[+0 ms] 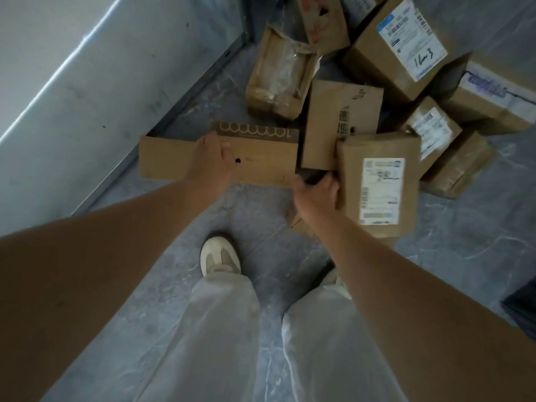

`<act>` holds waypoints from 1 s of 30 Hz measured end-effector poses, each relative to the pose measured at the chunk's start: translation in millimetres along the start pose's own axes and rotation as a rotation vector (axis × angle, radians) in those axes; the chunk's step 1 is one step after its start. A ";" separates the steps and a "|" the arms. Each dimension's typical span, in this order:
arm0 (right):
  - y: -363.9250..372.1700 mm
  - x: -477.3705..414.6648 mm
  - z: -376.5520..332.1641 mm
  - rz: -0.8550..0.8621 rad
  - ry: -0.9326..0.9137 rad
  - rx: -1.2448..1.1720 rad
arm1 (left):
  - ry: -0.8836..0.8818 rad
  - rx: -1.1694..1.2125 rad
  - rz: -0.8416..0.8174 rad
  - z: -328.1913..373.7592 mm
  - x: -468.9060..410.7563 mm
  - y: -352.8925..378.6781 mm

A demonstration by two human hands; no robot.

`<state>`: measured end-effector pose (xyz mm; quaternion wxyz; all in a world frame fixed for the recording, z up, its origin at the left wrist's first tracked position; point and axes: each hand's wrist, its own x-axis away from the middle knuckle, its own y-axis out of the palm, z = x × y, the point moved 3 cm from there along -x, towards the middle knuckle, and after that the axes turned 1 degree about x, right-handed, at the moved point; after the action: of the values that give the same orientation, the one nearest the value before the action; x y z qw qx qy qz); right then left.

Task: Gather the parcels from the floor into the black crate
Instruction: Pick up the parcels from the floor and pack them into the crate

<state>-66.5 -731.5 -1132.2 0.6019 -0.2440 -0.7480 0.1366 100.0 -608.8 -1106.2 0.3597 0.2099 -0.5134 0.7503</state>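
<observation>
Picking up: my left hand (pixel 211 158) spread on long flat cardboard box (pixel 261 161), right hand (pixel 317 194) apparently gripping white-labelled brown parcel (pixel 380 187); lift next.

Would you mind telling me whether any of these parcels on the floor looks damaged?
Yes: the brown parcel nearest the wall is torn open along its top, with clear plastic showing through. Nothing else looks damaged.

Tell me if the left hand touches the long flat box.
Cannot tell. Head view: left hand overlaps the long flat box; no contact or gap shows.
</observation>
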 end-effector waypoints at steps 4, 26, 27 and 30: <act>-32.6 -22.7 -8.3 0.052 0.023 0.025 | -0.165 0.056 -0.010 -1.6 -18.0 0.7; -92.2 94.9 -120.3 -0.298 0.019 -0.222 | -0.375 0.393 0.085 50.7 56.5 -95.6; -108.5 109.7 -129.9 -0.285 0.005 -0.212 | -0.371 0.410 0.087 64.0 70.6 -109.4; -170.6 164.0 -154.7 -0.186 -0.016 -0.258 | -0.299 0.411 0.127 117.0 118.9 -160.1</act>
<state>23.2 -802.4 -873.6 0.5695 -0.2478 -0.7836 -0.0151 136.9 -643.8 -880.7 0.1819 0.3546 -0.4099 0.8205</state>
